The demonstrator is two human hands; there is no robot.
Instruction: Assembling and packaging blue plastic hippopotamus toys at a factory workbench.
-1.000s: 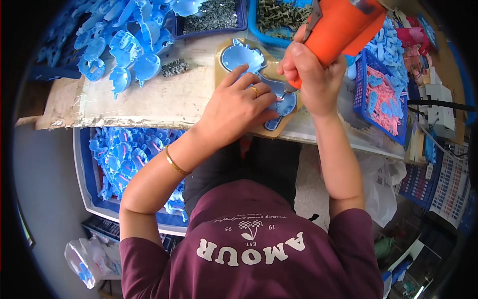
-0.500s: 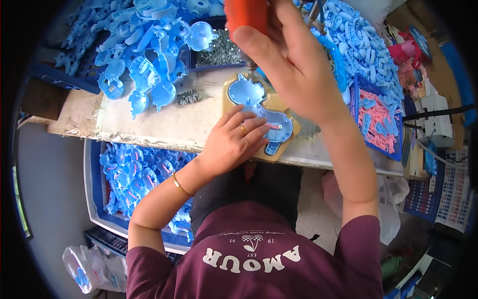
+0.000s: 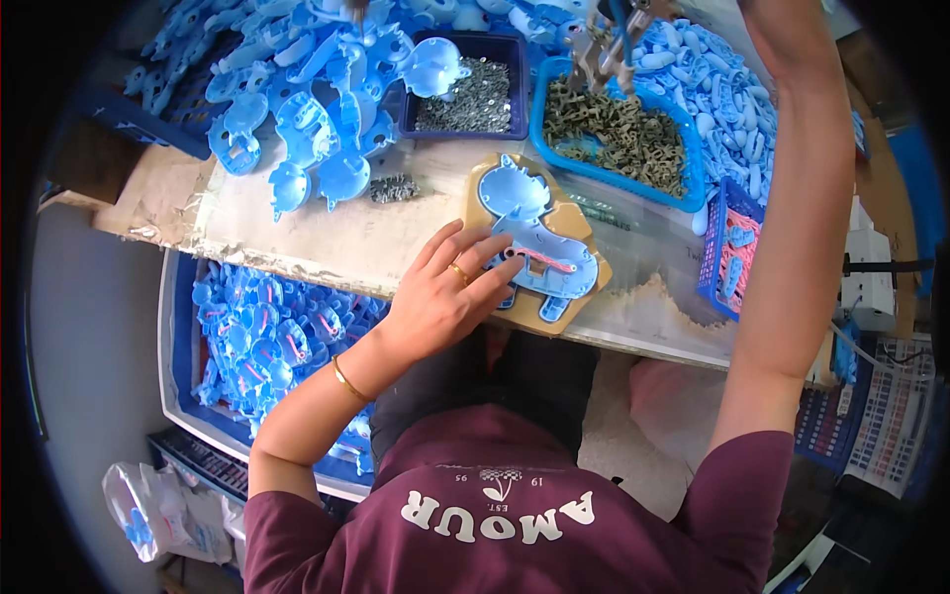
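Observation:
A light-blue hollow plastic toy half-shell (image 3: 559,247), with a round end and a longer body, lies open side up in a tan shaped fixture (image 3: 574,315) on the bench. Inside its body runs a thin pink strip (image 3: 546,260). My left hand (image 3: 445,292) rests at the shell's left edge, fingers stretched and spread, fingertips touching the shell near a small dark spot. Up at the top right, my right hand (image 3: 782,35) is cut off by the picture's edge; its fingers are hidden, so whether it holds anything does not show.
Behind the fixture stand a dark-blue tray (image 3: 520,124) of small metal parts and a blue basket (image 3: 693,193) of grey-green pieces. A metal tool (image 3: 609,54) hangs above. Blue shells (image 3: 309,129) pile up left; a bin (image 3: 178,346) of shells sits below the bench.
My right hand, with the red-orange object it held, has swung up and right out of most of the picture. The basket behind is uncovered. My left hand stays at the shell.

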